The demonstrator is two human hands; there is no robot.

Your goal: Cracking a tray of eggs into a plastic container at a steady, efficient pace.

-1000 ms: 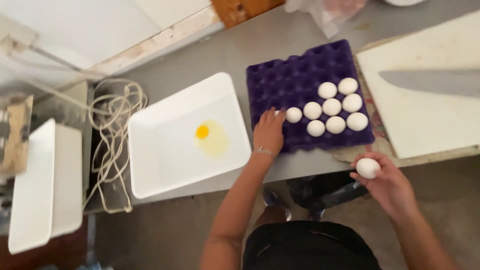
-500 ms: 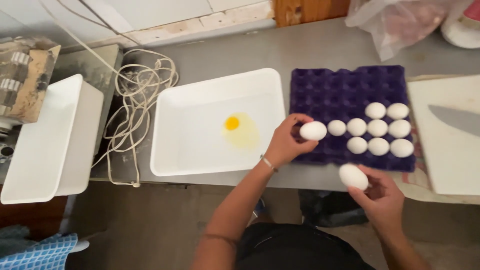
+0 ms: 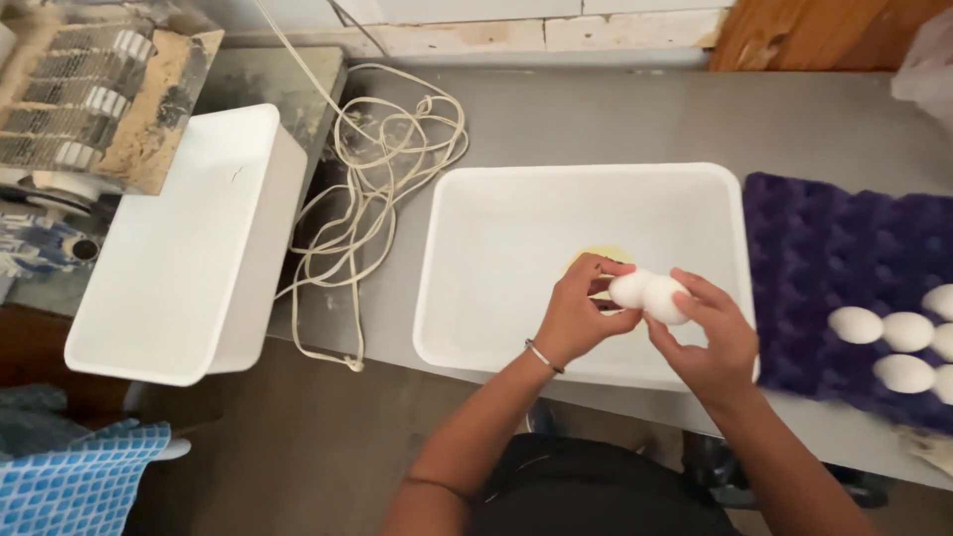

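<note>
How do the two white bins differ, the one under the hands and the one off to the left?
The white bin under the hands sits on the grey table; the left white bin stands beside the table, past the cord. The bin under the hands holds a yellow yolk; the left white bin looks empty. The left hand and right hand hold eggs over the first only. Both are white, rectangular plastic.

I hold two white eggs (image 3: 650,295) above one white tray (image 3: 496,199). Right of that tray, one purple carton (image 3: 814,238) shows four eggs (image 3: 856,325). Left of it, one white tub (image 3: 189,248).
</note>
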